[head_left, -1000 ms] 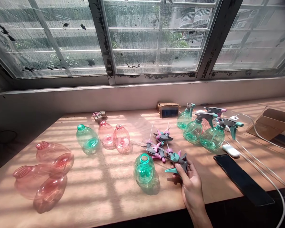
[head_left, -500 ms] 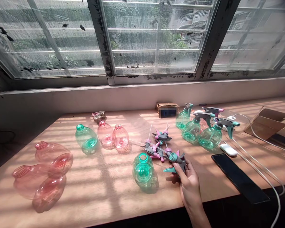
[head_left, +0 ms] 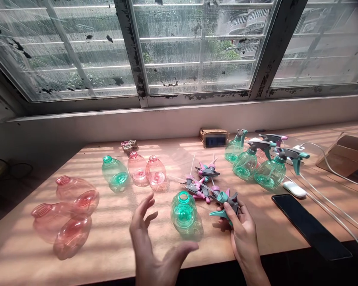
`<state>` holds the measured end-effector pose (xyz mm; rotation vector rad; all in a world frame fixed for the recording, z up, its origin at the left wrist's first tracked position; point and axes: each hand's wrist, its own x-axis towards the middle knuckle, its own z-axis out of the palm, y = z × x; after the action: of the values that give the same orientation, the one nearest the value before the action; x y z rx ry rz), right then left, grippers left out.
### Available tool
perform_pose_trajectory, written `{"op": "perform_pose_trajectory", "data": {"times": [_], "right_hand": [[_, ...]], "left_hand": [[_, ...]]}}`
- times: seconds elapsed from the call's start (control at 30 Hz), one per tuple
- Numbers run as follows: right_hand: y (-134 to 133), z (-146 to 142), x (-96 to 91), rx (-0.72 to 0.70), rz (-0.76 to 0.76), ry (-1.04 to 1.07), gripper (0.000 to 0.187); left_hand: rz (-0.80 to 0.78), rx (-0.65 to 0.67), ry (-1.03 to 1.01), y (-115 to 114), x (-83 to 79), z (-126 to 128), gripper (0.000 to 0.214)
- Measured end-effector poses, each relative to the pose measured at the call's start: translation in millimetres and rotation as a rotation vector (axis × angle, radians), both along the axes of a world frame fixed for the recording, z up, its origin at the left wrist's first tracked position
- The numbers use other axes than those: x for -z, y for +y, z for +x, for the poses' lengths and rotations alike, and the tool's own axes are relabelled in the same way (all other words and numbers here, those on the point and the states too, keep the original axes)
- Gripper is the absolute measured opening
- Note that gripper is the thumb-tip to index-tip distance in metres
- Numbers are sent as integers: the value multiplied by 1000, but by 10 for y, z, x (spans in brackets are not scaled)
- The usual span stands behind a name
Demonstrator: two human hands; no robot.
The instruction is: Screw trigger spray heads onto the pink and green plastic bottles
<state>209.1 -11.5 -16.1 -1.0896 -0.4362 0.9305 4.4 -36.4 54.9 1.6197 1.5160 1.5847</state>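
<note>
Holding a spray top (head_left: pixel 232 201) in the right hand (head_left: pixel 244 227), with thumb on the near side and fingers curled around behind. Gray in the middle, with a blue-green ring (head_left: pixel 222 197) and a blue-green trigger (head_left: pixel 217 214) poking out to the left of the grip. Just left of the grip, and apart from the spray top, an open green bottle (head_left: pixel 183 216), standing on the table (head_left: pixel 116 262) between both hands. Farther left, past that bottle, the left hand (head_left: pixel 153 254), spread wide and holding nothing, with the thumb near the bottle. Hard to tell if touching it.

Just behind the grip, a messy pile of pink and gray spray tops (head_left: pixel 209 171). Back and to the left, another green bottle (head_left: pixel 115 171) beside two pink bottles (head_left: pixel 139 169). Way over left, two more pink bottles (head_left: pixel 77 194), close together. Back and to the right of the grip, green bottles with tops on (head_left: pixel 268 172). Nearer on the right, a white mouse (head_left: pixel 294 189) and a black phone (head_left: pixel 312 226). Farther right, a cardboard box (head_left: pixel 343 153). Far behind the grip, a small brown box (head_left: pixel 214 132), then a big window (head_left: pixel 197 47).
</note>
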Motion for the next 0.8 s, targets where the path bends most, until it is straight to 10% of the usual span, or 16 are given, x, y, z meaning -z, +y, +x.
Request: {"op": "perform_pose_trajectory", "data": {"times": [0.13, 0.27, 0.8], "right_hand": [[-7, 2, -16, -2, 9, 22, 40], [-22, 16, -33, 9, 27, 52, 37], [-45, 3, 7, -23, -34, -11, 45]], "left_hand": [[-256, 121, 121, 319, 494, 99, 115], [-239, 139, 82, 445, 780, 73, 91], [37, -36, 205, 337, 532, -286, 64]]}}
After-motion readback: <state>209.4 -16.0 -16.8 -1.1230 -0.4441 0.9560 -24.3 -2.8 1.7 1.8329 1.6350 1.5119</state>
